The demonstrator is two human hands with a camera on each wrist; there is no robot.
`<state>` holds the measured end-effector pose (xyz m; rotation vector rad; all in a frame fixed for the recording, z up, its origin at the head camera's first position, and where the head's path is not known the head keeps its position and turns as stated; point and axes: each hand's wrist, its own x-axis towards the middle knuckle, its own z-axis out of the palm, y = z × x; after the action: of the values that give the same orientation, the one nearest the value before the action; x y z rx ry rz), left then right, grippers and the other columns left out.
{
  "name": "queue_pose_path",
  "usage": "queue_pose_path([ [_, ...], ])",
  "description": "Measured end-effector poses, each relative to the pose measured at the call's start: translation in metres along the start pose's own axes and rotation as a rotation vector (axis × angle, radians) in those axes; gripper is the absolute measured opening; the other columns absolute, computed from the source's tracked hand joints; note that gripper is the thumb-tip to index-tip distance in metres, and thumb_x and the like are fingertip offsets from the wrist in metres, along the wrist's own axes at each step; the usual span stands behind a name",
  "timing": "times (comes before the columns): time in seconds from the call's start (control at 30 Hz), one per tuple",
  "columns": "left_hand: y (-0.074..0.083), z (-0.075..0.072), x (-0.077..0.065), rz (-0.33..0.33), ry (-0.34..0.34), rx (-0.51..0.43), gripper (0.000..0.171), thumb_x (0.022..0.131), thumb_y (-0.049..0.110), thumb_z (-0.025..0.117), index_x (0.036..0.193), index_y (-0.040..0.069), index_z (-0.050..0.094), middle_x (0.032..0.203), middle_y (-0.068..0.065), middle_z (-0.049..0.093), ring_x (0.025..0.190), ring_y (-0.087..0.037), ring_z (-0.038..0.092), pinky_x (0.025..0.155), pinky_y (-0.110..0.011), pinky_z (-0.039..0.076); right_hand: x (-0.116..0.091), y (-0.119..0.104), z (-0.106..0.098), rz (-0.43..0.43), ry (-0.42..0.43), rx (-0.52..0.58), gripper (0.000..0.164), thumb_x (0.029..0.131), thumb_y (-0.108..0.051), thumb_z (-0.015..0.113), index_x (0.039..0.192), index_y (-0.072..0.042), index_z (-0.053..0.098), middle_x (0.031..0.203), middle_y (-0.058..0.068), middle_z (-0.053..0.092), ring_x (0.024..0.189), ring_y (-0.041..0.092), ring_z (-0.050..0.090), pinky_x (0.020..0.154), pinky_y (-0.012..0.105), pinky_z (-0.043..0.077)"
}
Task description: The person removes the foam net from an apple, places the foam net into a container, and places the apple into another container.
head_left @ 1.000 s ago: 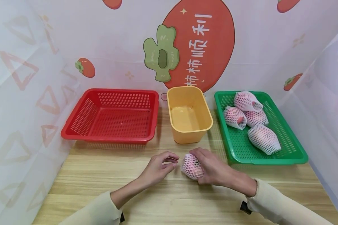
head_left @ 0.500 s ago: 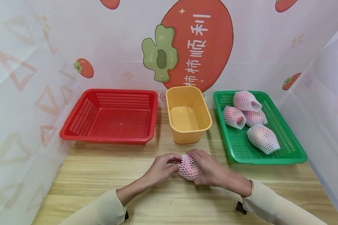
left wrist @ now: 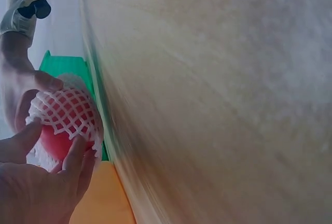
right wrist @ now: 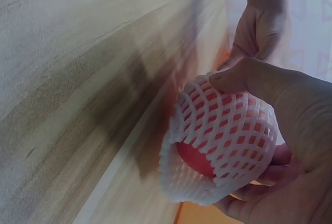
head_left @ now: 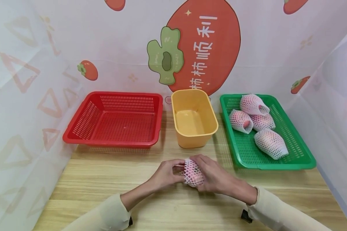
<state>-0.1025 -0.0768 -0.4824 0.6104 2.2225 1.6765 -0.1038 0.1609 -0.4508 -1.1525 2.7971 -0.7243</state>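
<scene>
The white characters 柿柿顺利 (head_left: 203, 50) run sideways up the large red persimmon (head_left: 225, 48) printed on the backdrop (head_left: 118, 38).

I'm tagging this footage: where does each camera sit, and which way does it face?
Head: worn there, facing forward and down at the left hand, right hand, held fruit, red basket, yellow bin and green basket; sleeves show.
Left wrist: worn there, facing the held fruit; the left hand shows close, the right hand and sleeve beyond.
Right wrist: worn there, facing the held fruit and wooden tabletop; the right hand shows close, the left hand beyond.
Shared: both wrist views show the held fruit and both hands.
</scene>
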Motion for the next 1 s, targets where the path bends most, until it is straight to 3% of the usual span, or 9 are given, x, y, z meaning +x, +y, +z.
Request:
queue_pose_path([
  [0.13, 0.0, 0.002, 0.001, 0.001, -0.022, 0.03, 0.056, 0.08, -0.009, 0.085, 0.131, -0.013, 0.062, 0.13, -0.031, 0.068, 0.116, -0.042, 0.072, 0.097, -0.04, 0.06, 0.0, -0.003, 0.001, -0.006, 0.019, 0.011, 0.103, 0.057, -0.02, 0.101, 0.145, 0.003, 0.053, 0.137, 0.017, 0.063, 0.121, 0.031, 0.066, 0.103, 0.045, 0.058],
  [0.37, 0.005, 0.005, 0.002, 0.009, -0.023, 0.142, 0.061, 0.072, -0.009, 0.081, 0.128, -0.002, 0.06, 0.122, -0.017, 0.071, 0.109, -0.03, 0.074, 0.09, -0.032, 0.061, 0.0, -0.008, 0.002, 0.026, 0.052, 0.07, 0.104, 0.058, -0.016, 0.1, 0.148, 0.003, 0.05, 0.137, 0.015, 0.064, 0.118, 0.027, 0.068, 0.098, 0.042, 0.06],
  [0.53, 0.006, 0.004, 0.001, 0.005, -0.015, 0.174, 0.064, 0.069, -0.011, 0.078, 0.129, 0.003, 0.059, 0.121, -0.013, 0.072, 0.109, -0.027, 0.072, 0.089, -0.029, 0.058, -0.001, -0.009, 0.0, 0.029, 0.05, 0.105, 0.103, 0.064, -0.019, 0.1, 0.15, 0.005, 0.048, 0.142, 0.02, 0.062, 0.121, 0.033, 0.068, 0.1, 0.044, 0.059],
  [0.67, 0.006, 0.001, -0.001, 0.018, 0.003, 0.204, 0.067, 0.068, -0.008, 0.079, 0.131, 0.004, 0.061, 0.121, -0.011, 0.072, 0.108, -0.027, 0.072, 0.09, -0.03, 0.058, 0.0, -0.008, -0.003, -0.013, 0.065, 0.102, 0.096, 0.071, -0.025, 0.101, 0.148, 0.007, 0.052, 0.139, 0.024, 0.065, 0.121, 0.035, 0.069, 0.099, 0.043, 0.059],
  [0.83, 0.004, -0.001, -0.004, 0.029, 0.032, 0.221, 0.071, 0.069, -0.003, 0.082, 0.137, 0.003, 0.061, 0.123, -0.009, 0.07, 0.105, -0.024, 0.071, 0.089, -0.031, 0.059, 0.0, -0.004, -0.008, -0.08, 0.083, 0.09, 0.085, 0.075, -0.025, 0.099, 0.144, 0.004, 0.059, 0.128, 0.019, 0.074, 0.11, 0.026, 0.075, 0.088, 0.036, 0.063],
  [1.0, 0.004, -0.003, -0.005, 0.049, 0.057, 0.224, 0.077, 0.068, -0.002, 0.082, 0.142, 0.0, 0.059, 0.129, -0.013, 0.068, 0.104, -0.023, 0.069, 0.091, -0.034, 0.059, -0.001, -0.001, -0.014, -0.069, 0.066, 0.073, 0.072, 0.079, -0.02, 0.095, 0.14, 0.004, 0.065, 0.121, 0.015, 0.077, 0.105, 0.023, 0.076, 0.082, 0.034, 0.064],
])
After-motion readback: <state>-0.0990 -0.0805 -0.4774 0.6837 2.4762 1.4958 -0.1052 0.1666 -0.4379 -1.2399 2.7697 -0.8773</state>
